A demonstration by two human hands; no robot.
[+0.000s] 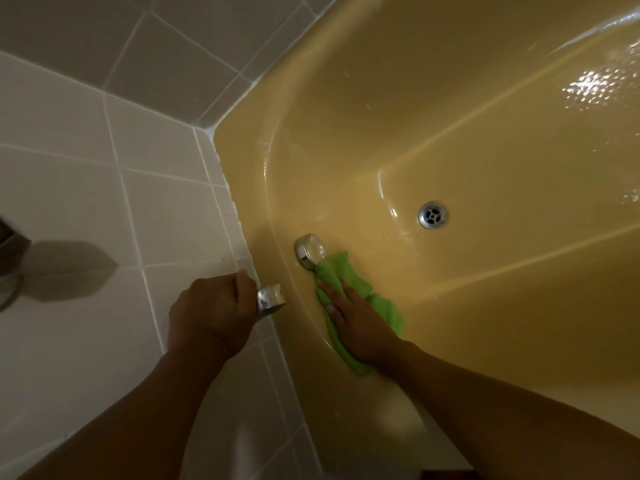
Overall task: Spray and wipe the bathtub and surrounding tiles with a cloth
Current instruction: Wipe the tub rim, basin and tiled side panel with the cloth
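Two hands are at work in the head view, at the drain end of a mustard-yellow bathtub (485,133). The right hand (360,323) lies flat on a green cloth (388,311), fingers straight and together, pressing it against the tub's sloping inner wall. It curls round nothing. The cloth is crumpled into a long strip under the palm, and its upper tip touches the round chrome overflow cover (310,251) on that same wall. The left hand (211,310) has its fingers curled round a chrome fitting (270,299) at the tub's rim, where the rim meets the tiling; only the fitting's rounded end shows past the knuckles.

The chrome drain (433,215) sits in the tub floor, apart from the cloth. Wet glints show on the tub floor at far right. White tiles (86,168) cover the wall left of the tub, and grey tiles (156,46) the wall behind it. A dark object (8,258) at the left edge is cut off and casts a shadow on the white tiles.
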